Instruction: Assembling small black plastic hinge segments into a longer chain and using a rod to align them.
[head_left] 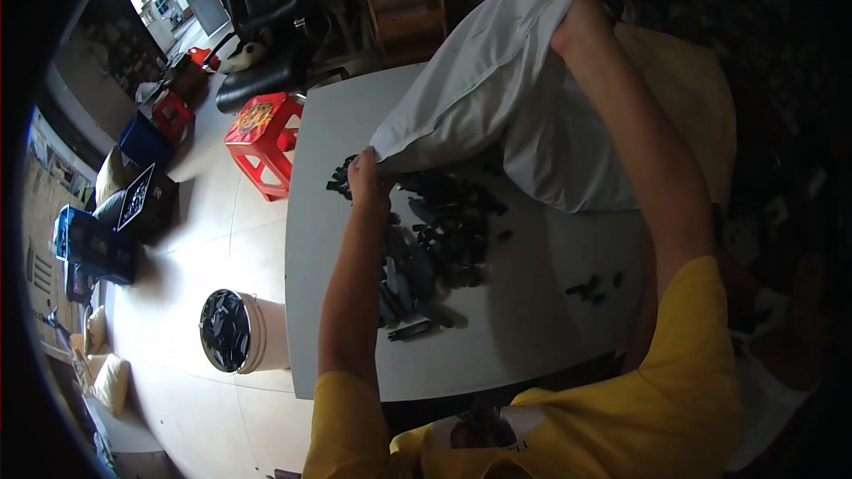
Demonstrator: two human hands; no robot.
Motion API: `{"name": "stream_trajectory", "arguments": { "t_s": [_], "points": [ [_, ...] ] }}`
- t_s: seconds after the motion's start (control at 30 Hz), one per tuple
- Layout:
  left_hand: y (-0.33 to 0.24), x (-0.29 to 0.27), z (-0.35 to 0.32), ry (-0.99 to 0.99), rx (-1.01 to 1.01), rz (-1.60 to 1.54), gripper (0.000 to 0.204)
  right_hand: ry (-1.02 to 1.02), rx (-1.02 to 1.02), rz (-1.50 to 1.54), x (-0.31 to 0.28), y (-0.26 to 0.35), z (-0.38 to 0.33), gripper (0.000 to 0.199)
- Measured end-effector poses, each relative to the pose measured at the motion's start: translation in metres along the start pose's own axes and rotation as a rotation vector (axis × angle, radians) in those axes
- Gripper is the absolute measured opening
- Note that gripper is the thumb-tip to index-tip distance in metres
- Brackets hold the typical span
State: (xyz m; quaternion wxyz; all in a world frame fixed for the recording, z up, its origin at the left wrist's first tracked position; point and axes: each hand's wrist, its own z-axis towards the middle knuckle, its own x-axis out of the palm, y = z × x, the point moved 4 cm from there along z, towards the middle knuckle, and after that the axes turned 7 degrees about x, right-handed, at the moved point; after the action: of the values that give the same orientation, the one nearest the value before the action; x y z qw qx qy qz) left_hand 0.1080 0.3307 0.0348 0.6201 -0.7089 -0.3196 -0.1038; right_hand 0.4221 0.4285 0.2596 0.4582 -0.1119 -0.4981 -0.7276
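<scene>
Left of the grey table [532,337], out on the pale floor, a white bucket [253,333] is sitting just beside the table's edge, loaded with dark pieces, and beyond it, further from the person, a red plastic stool [262,129] is standing close to the table's far left corner. Moving onto the table now, the left hand [366,176] is closing its fingers around the lower corner of a white sack [497,80], pinching the fabric tight right above the table top. Under and just right of that hand, a heap of black parts [435,239] is lying spread across the middle of the table, directly below the sack's sagging mouth. The sack itself is hanging tilted over the table, lifted high at its right end. Up there the right hand [577,31] is gripping the raised end, though bunched fabric is hiding its fingers, so how tightly they are closing I cannot tell. Further right on the table, well apart from the heap, a few stray black pieces [593,288] are lying alone.
</scene>
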Motion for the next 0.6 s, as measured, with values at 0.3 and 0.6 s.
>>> {"name": "stream_trajectory", "arguments": {
  "t_s": [0.3,0.6],
  "points": [
    [-0.162,0.034,0.040,0.082,0.871,0.885,0.020,-0.339,-0.219,-0.160,0.039,0.081,-0.060,0.019],
    [-0.286,0.193,-0.022,0.309,1.419,1.715,0.018,-0.672,-0.341,-0.281,0.139,0.168,-0.106,0.025]
  ]
}}
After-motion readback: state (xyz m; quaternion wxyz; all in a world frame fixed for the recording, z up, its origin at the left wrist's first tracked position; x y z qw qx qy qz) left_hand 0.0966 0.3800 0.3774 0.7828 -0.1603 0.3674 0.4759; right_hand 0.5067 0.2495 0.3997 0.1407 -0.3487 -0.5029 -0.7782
